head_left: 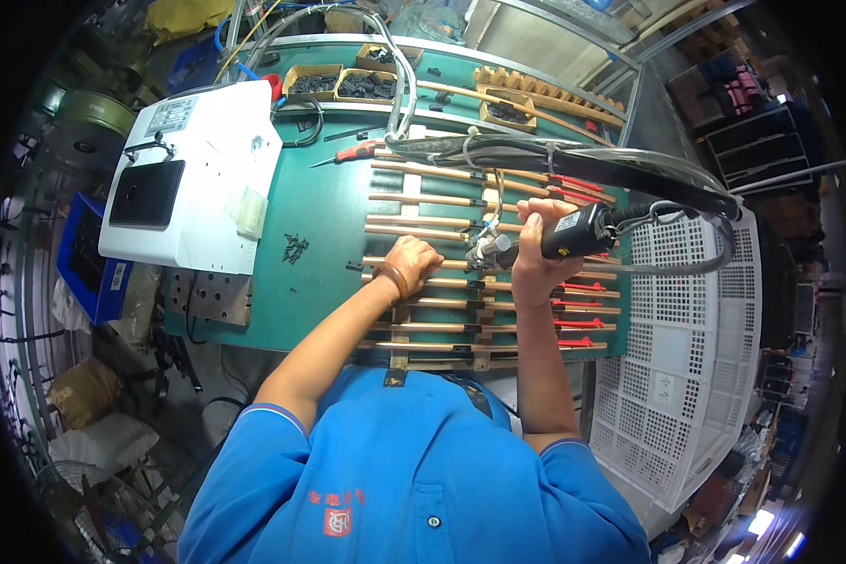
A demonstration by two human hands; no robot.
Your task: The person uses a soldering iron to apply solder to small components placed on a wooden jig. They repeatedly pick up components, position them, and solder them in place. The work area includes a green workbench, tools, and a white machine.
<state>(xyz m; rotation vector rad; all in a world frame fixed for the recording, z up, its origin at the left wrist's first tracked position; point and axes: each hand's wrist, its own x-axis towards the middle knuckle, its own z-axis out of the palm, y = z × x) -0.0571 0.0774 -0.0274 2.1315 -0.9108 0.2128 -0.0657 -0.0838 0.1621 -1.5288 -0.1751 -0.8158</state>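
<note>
My right hand [538, 258] is wrapped round a black corded electric screwdriver [573, 233]. Its metal nose [489, 252] points left, over the dark fittings midway along a row of copper-coloured rods [423, 198]. My left hand [412, 265] lies on one rod left of the screwdriver nose, its fingers curled down over it; the fingertips are partly hidden. The rods lie crosswise, side by side, on a slotted wooden rack [398, 340]. Red clips [581, 324] sit near the right ends of several rods. What the driver's tip touches is too small to tell.
A red-handled screwdriver [355, 152] and loose small black parts [294, 248] lie on the green table [324, 202]. Cardboard boxes [367, 86] of black pieces stand behind. A white machine [193, 174] is at left, a white perforated crate [672, 348] at right. Cables hang overhead.
</note>
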